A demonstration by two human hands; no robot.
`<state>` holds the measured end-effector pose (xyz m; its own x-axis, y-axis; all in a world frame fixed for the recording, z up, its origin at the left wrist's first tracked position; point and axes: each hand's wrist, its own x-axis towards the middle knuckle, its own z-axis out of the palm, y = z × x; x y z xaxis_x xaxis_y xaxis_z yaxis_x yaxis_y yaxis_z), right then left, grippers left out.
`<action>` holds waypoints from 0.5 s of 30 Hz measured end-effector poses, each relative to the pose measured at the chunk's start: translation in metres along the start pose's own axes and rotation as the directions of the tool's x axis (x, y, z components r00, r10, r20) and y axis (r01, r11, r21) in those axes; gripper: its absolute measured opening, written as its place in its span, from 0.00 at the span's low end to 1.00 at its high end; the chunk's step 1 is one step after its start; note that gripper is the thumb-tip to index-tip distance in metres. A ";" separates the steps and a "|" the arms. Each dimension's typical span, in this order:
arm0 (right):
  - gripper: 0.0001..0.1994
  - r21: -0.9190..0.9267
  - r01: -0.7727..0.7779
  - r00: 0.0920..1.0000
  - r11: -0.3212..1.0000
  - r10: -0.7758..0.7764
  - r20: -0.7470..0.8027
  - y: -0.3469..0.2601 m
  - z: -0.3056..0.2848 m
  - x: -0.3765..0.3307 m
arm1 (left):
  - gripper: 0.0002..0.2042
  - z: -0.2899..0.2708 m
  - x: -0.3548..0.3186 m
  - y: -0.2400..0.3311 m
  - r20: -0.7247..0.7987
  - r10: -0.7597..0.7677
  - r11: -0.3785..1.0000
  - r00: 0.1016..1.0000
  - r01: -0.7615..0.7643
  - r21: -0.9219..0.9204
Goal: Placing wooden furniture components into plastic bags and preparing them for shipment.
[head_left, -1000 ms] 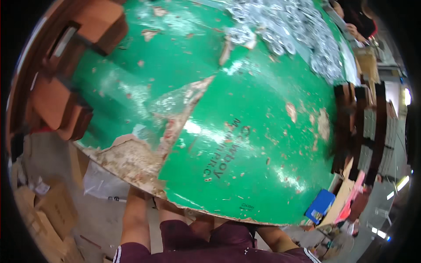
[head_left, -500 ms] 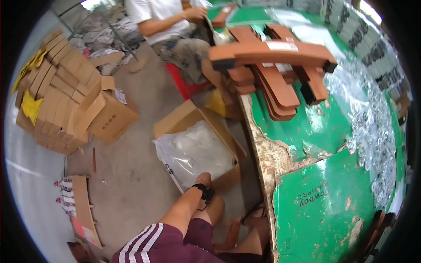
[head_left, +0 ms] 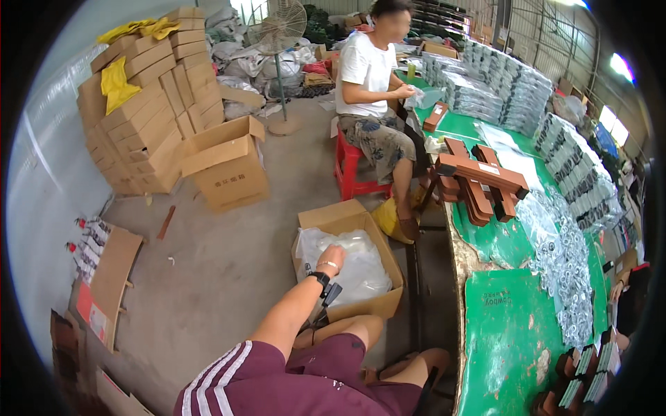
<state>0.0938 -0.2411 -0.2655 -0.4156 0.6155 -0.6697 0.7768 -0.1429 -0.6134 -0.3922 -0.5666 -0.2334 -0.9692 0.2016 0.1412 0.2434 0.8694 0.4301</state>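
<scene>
Clear plastic bags [head_left: 369, 269] lie in a heap inside an open cardboard box [head_left: 380, 305] on the floor. The person's left hand [head_left: 331, 256] is over the bags, at the ten o'clock part of the heap. Its fingers look bent, but one cannot tell if they pinch the plastic or only rest near it. A black watch [head_left: 320, 279] is on that wrist. The right hand is out of sight, so nobody can tell what its grip is like.

Taking the box as the middle of the clock, a yellow bag [head_left: 390, 223] sits close by at one o'clock. At twelve o'clock, a co-worker [head_left: 362, 76] in a white shirt sits on a red stool [head_left: 359, 182], with both hands together in front. At three o'clock stands a long table with a chipped green top [head_left: 496, 326]. A pile of shiny, ring-shaped parts [head_left: 565, 270] lies on it. Brown bars [head_left: 479, 173] are stacked crosswise on the table at two o'clock. At ten o'clock, another open carton [head_left: 232, 191] stands before a tall stack of boxes [head_left: 142, 132].
</scene>
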 end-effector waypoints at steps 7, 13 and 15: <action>0.13 0.068 0.043 0.997 0.997 -0.039 -0.064 0.008 -0.018 -0.042 | 0.13 -0.044 0.022 0.044 -0.179 -0.139 0.857 0.974 0.027 -0.515; 0.19 -0.072 0.438 0.895 0.896 -0.442 -0.059 0.002 -0.020 -0.073 | 0.10 -0.097 0.020 0.091 -0.113 -0.130 0.653 0.985 -0.001 -0.757; 0.20 -0.259 0.508 0.847 0.822 -0.531 -0.023 -0.028 -0.027 -0.109 | 0.09 -0.103 0.015 0.118 -0.140 -0.019 0.646 0.990 -0.095 -0.758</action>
<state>0.1302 -0.2836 -0.1641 -0.7536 0.6151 -0.2319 0.5496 0.3960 -0.7356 -0.3739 -0.5074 -0.0882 -0.9591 0.1195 0.2565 0.2763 0.2006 0.9399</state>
